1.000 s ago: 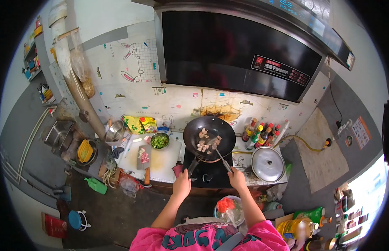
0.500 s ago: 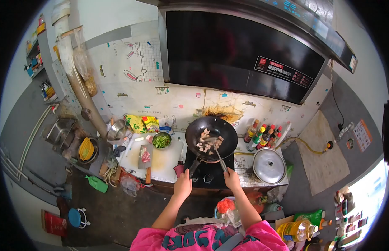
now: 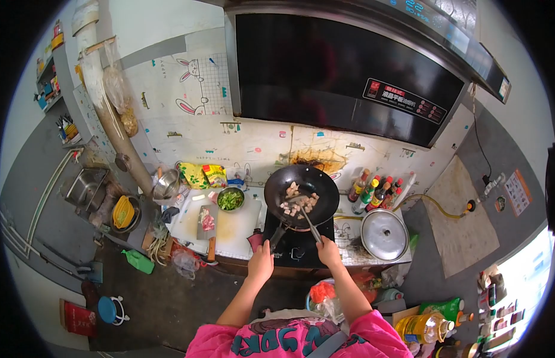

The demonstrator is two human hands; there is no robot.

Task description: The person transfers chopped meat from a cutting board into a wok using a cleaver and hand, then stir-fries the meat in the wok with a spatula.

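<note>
A black wok (image 3: 321,179) rests on the stove (image 3: 289,253), with pale, lightly browned meat pieces (image 3: 291,210) in its bowl. My left hand (image 3: 261,263) is closed round the wok's dark handle (image 3: 278,235). In my right hand (image 3: 329,251) is the long metal handle of a spatula (image 3: 312,227), whose blade lies among the meat inside the wok. Left of the stove, a metal bowl of chopped green peppers (image 3: 231,199) stands on a white cutting board (image 3: 239,230). A cleaver (image 3: 209,238) lies there too, with sliced raw meat (image 3: 206,221) on its blade.
Several sauce bottles (image 3: 373,194) and a lidded silver pot (image 3: 384,235) stand right of the stove. A black range hood (image 3: 337,77) overhangs the back. Below the counter edge is a bin with a red bag (image 3: 323,292). Oil bottles (image 3: 423,328) stand at lower right.
The spatula has shifted slightly left in the wok, and some meat pieces have moved. My right hand moved a little with it; my left hand stays on the wok handle.
</note>
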